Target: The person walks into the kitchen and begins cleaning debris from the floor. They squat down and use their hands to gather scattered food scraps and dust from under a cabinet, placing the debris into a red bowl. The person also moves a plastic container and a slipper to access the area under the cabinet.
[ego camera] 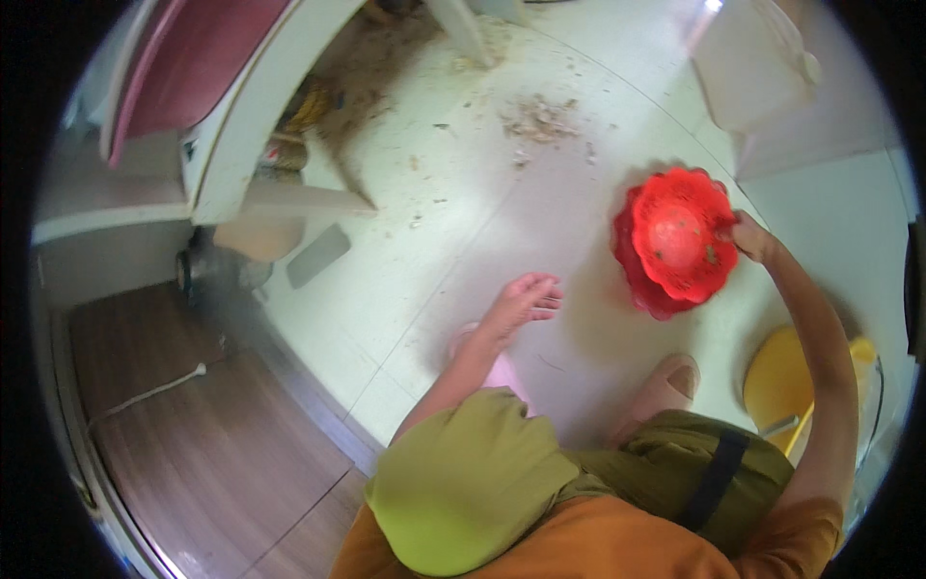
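My right hand grips the rim of a bright red plastic bowl with a scalloped edge. Small bits of debris stick to the inside of this bowl. Under it, partly hidden, is a darker red scalloped bowl; whether the two touch I cannot tell. My left hand hangs over the pale tiled floor with its fingers apart, holding nothing. Beyond both hands lies a small heap of brownish debris, with loose scraps scattered about it.
A yellow bucket stands by my right leg. At the upper left is a white piece of furniture, with brown dirt on the floor beneath it. A whitish container is at the upper right. Wood-look flooring begins past a grey threshold.
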The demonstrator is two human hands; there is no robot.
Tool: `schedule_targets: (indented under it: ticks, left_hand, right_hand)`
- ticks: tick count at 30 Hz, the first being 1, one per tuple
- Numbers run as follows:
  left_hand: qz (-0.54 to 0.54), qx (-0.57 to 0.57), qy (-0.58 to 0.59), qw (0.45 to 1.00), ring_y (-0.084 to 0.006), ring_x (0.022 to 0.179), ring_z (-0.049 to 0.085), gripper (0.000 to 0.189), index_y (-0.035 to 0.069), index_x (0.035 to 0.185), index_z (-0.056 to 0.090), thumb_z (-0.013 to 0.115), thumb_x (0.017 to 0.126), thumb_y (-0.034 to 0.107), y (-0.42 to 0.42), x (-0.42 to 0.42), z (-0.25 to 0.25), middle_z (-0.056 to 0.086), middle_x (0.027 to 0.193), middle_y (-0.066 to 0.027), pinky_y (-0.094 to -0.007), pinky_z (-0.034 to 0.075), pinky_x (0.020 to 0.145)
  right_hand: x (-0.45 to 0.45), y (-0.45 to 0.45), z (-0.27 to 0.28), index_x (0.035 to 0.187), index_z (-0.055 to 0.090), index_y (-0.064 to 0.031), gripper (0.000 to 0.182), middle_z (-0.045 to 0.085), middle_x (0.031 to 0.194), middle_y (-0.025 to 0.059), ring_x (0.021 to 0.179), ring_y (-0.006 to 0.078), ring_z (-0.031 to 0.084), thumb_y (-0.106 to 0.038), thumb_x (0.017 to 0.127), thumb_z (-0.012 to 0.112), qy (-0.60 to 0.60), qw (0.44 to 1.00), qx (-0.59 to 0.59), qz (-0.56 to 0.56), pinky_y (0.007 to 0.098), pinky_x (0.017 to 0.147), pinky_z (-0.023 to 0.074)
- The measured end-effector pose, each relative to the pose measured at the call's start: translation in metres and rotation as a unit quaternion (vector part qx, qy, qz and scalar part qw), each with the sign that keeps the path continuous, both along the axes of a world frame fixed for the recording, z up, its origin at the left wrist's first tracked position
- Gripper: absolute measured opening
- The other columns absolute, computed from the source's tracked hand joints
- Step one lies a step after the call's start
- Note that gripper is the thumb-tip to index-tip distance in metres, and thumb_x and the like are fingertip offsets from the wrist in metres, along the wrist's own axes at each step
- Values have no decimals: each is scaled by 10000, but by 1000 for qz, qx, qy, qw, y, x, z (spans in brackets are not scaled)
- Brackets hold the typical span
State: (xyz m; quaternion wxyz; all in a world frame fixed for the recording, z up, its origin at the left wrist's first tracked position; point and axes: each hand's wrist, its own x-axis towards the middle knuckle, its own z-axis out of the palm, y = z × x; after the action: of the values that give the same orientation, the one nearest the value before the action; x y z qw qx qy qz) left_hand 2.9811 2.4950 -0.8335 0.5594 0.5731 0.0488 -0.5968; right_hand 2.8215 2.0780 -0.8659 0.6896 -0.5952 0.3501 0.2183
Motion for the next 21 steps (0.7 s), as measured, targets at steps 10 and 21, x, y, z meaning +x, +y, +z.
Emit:
schedule_targets:
  ticks: [10,21]
  left_hand:
    - [72,-146,-72,984,-262,1197,403,945,63,1390,151,755,703,303,-8,-18,4,384,1322,-131,-398,360,987]
    - [295,5,-68,953,-177,941,582,420,31,1129,507,580,716,4,61,9,5,594,1035,-70,-314,481,810]
  right_hand:
    - [55,113,41,1075,565,22,320,623,962,82,861,165,582,30,755,548,-4,999,-53,7,303,757,473]
    - [115,213,98,1188,458,37,533,595,1062,109,879,171,587,-195,761,677,-169,973,-40,152,303,752,481]
